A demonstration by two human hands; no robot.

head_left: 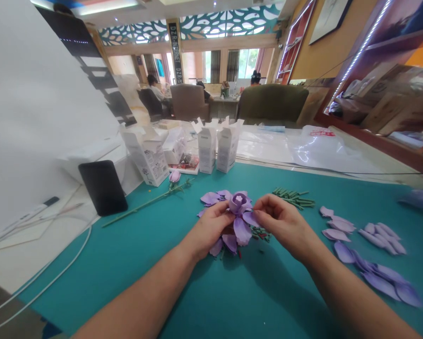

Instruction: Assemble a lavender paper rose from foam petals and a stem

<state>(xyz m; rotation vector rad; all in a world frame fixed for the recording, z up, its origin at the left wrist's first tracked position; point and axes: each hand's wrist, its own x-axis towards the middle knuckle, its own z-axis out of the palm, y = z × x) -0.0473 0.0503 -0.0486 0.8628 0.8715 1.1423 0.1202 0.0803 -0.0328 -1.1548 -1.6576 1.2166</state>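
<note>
A purple artificial flower with spread petals is held above the green mat. My left hand grips it from the left, thumb and fingers closed near its centre. My right hand pinches the tip of a purple petal on the flower's right side. Below and behind the flower lie loose purple petals and small green pieces, partly hidden by the hands and the flower.
Purple petals and paler petals lie at the right. Green stem pieces are piled behind my right hand. A stem with a pink bud, a black tablet-like panel and white boxes stand or lie further back.
</note>
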